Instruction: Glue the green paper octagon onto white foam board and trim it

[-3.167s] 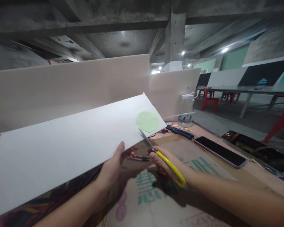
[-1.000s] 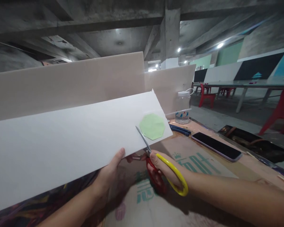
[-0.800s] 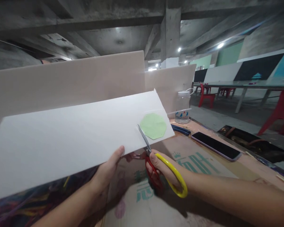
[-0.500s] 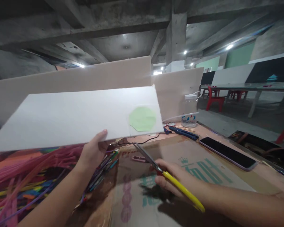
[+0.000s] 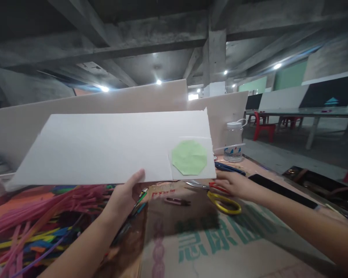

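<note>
A long white board (image 5: pixel 110 148) is raised in front of me, my left hand (image 5: pixel 130 189) gripping its lower edge with the thumb on the face. Near the board's right end lies a green paper octagon (image 5: pixel 189 157), within a lighter rectangular patch. My right hand (image 5: pixel 230 183) is closed around the handles of a pair of scissors, red on one loop and yellow on the other. The scissors (image 5: pixel 226 205) point left, with their blades below the board. The fingertips of this hand are close to the board's lower right corner; whether they touch it I cannot tell.
Printed cardboard (image 5: pixel 174 239) covers the tabletop, with a small pinkish tool (image 5: pixel 176 201) on it. Pink and multicoloured strips (image 5: pixel 60 208) pile up at left. A clear bottle (image 5: pixel 233 143), a blue-handled tool (image 5: pixel 227 167) and a black phone (image 5: pixel 281 189) stand or lie at right.
The board has shifted right in view. My right hand has moved up and right toward the board's corner, and the scissors have turned so their blades point left.
</note>
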`<move>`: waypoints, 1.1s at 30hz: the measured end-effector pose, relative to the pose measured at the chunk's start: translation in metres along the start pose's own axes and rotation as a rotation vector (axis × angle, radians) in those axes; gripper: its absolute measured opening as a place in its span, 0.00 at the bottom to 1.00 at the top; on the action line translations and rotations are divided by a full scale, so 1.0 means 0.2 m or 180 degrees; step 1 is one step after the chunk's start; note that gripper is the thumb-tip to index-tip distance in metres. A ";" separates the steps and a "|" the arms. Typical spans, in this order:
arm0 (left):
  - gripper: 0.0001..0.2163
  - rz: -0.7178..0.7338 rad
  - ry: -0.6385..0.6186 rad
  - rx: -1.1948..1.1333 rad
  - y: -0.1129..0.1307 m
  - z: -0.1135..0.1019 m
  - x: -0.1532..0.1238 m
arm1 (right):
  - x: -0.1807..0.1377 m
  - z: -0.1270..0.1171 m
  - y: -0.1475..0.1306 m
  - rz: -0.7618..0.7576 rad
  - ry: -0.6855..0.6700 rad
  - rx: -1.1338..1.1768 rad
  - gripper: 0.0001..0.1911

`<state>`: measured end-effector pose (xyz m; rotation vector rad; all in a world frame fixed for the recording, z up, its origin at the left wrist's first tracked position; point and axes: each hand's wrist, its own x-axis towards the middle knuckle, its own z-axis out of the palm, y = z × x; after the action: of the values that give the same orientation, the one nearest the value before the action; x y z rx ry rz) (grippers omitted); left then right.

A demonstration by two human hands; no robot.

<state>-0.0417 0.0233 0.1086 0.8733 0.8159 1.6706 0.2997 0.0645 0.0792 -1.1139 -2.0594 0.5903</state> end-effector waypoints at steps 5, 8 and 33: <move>0.15 -0.0235 -0.0322 0.0403 -0.20 -0.03 -0.04 | -0.02 0.04 -0.13 0.0520 0.0044 0.2042 0.34; 0.22 -0.0849 -0.1507 0.1272 -0.27 -0.03 -0.11 | -0.01 0.03 -0.14 0.0649 0.0508 0.2528 0.33; 0.25 0.2381 0.0095 0.4539 0.35 0.14 0.17 | 0.02 -0.07 -0.11 0.0263 0.0480 0.3116 0.33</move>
<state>-0.0583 0.0417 0.1869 2.3260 1.9130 1.5011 0.2975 0.0582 0.1045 -0.6125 -1.2959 1.3136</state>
